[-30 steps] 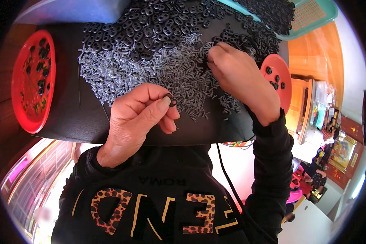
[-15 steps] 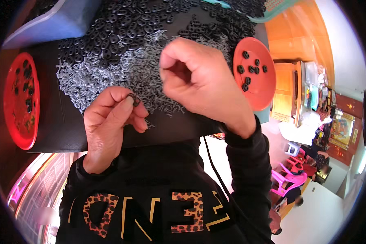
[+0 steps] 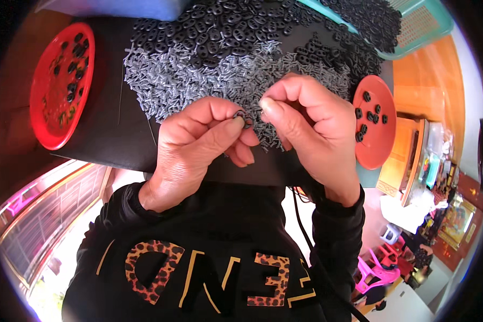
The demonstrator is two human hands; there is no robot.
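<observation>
My left hand (image 3: 190, 145) pinches a small black cord-lock piece (image 3: 247, 118) with holes in it between thumb and fingertips. Just to its right, my right hand (image 3: 319, 126) has thumb and forefinger pressed together; anything between them is too small to make out. The two hands are close but apart, over the near edge of a heap of small grey metal springs (image 3: 172, 80). Beyond the springs spreads a pile of black oval two-holed pieces (image 3: 225, 27).
A red plate (image 3: 44, 88) with some black pieces lies at the left, an orange-red plate (image 3: 378, 147) with several more at the right. A blue bin (image 3: 129, 6) and a green basket (image 3: 437, 24) stand at the back. Pink chairs (image 3: 375, 273) are off to the right.
My right hand has come down beside my left, its fingertips now close to the black piece. The view has shifted, so the table contents sit further right.
</observation>
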